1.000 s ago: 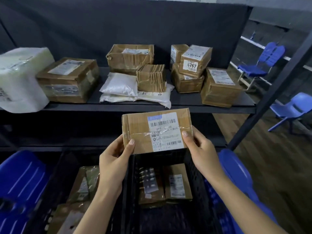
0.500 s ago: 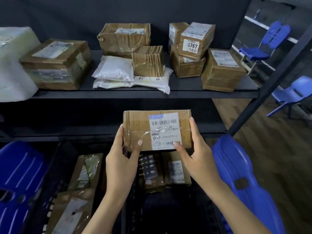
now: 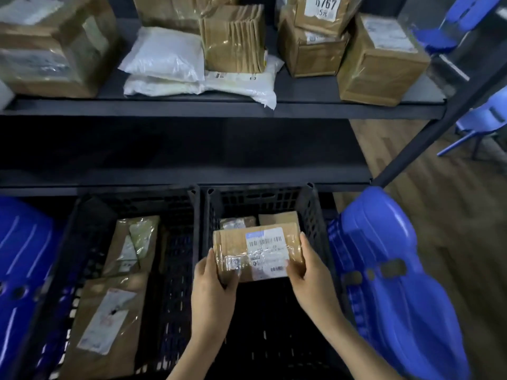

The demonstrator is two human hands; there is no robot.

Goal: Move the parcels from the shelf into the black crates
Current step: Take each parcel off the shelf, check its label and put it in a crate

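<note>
The held parcel [image 3: 258, 252] is a small, flat cardboard box wrapped in clear tape, with a white shipping label on its upper face. It appears rigid and light. The tape film looks glossy and may slip, so the best hold is on the two short ends, thumbs over the top edge and fingers beneath.

Both hands are closed on this parcel. The left hand [image 3: 212, 286] clamps the left end; the right hand [image 3: 308, 272] clamps the right end, so the parcel spans between them, label up and roughly level.

The parcel sits within the opening of the right black crate [image 3: 310, 212], above two parcels already lying at the crate's far end. The left black crate [image 3: 175, 215], just beside it, holds other parcels. More parcels remain on the shelf [image 3: 192, 106] above.
</note>
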